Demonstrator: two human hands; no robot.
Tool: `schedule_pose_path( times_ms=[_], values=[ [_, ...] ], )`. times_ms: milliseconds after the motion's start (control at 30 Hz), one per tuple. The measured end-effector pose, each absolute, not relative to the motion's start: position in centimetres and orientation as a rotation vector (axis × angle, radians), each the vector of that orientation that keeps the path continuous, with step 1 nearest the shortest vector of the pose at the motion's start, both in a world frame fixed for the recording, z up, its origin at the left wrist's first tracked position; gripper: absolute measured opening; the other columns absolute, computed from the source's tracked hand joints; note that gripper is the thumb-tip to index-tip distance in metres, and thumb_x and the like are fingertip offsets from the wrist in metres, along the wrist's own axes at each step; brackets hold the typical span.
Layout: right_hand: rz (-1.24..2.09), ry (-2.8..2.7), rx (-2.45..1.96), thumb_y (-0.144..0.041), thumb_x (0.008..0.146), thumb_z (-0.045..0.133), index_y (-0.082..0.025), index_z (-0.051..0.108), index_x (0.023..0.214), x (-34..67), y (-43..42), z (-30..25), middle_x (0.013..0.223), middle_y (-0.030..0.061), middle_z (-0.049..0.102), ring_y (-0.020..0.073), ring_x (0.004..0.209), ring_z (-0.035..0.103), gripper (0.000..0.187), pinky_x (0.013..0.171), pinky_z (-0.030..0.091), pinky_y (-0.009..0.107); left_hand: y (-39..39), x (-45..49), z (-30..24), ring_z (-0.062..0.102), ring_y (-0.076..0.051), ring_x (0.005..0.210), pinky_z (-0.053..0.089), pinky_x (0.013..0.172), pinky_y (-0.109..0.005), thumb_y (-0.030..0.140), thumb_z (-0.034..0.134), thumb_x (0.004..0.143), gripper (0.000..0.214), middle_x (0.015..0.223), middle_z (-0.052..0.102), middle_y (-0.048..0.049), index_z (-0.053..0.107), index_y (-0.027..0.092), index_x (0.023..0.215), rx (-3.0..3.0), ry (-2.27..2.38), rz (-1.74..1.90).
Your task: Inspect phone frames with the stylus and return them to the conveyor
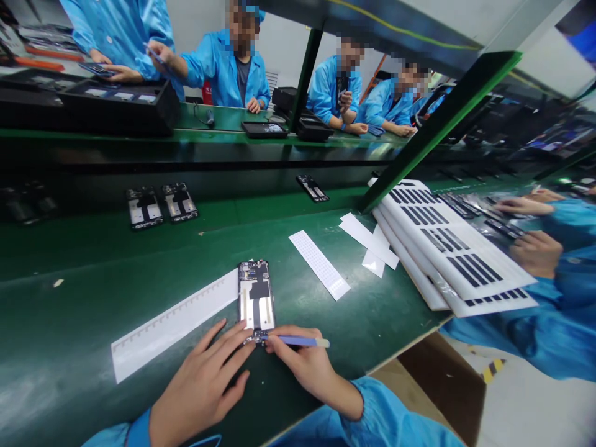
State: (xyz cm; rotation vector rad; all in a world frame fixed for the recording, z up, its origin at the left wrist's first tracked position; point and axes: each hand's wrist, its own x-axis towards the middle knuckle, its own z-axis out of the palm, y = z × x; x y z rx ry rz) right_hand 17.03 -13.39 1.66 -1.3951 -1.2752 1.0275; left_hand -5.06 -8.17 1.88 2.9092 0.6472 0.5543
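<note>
An opened phone [257, 295] lies face down on the green bench, its circuit boards and inner metal plate exposed. My left hand [209, 369] is spread open, with fingertips resting on the lower left edge of the phone. In my right hand [302, 363] are slim purple tweezers [298, 341], pinched between thumb and fingers. Their tip meets the bottom end of the phone, where my fingers hide the contact point. Left of the phone, a long white strip [177, 323] with a row of small marks reaches to its edge.
A white sticker sheet [319, 264] and overlapping paper strips [370, 242] lie to the right. Stacked white boards with black strips [442, 242] stand beyond. Opened phones [144, 208] sit at the back. A green post [442, 124] slants overhead. A co-worker's hands [535, 251] are at the right.
</note>
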Motion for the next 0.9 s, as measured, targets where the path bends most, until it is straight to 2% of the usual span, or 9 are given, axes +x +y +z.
schedule_pose_path(
  times_ms=[133,300,467,900],
  values=[
    [1.128,-1.093,-1.369,-0.041,0.081,0.072,-0.022,0.075,0.096,17.06,-13.56,1.11,0.072,0.0036,0.074,0.0220,0.062,0.072,0.024,0.062,0.061,0.031,-8.21,-5.03,1.95,0.049,-0.025,0.130,0.035,0.115,-0.048,0.021,0.052,0.088,0.041,0.134,0.058,-0.0073,0.055,0.019,0.129,2.941,0.654,0.523],
    [1.134,-1.234,-1.347,-0.040,0.082,0.072,-0.023,0.076,0.087,17.23,-13.56,1.01,0.070,0.0032,0.074,0.0208,0.062,0.071,0.018,0.064,0.060,0.030,-8.24,-5.08,1.83,0.050,-0.024,0.130,0.036,0.115,-0.046,0.021,0.053,0.088,0.035,0.132,0.060,-0.0077,0.058,0.017,0.123,2.876,0.656,0.540],
    [1.097,-1.306,-1.360,-0.041,0.085,0.069,-0.023,0.077,0.087,17.32,-13.32,1.29,0.069,0.0028,0.074,0.0200,0.060,0.070,0.019,0.062,0.059,0.029,-8.36,-5.05,1.75,0.049,-0.025,0.130,0.037,0.114,-0.047,0.021,0.051,0.089,0.030,0.132,0.060,-0.0089,0.060,0.017,0.118,2.886,0.670,0.510],
    [1.184,-1.343,-1.346,-0.037,0.086,0.068,-0.023,0.077,0.084,17.60,-12.84,1.57,0.069,0.0027,0.073,0.0192,0.061,0.070,0.017,0.061,0.058,0.027,-8.45,-4.98,1.53,0.047,-0.024,0.132,0.036,0.114,-0.048,0.021,0.051,0.089,0.031,0.134,0.058,-0.0077,0.057,0.018,0.120,2.880,0.675,0.501]
  ],
)
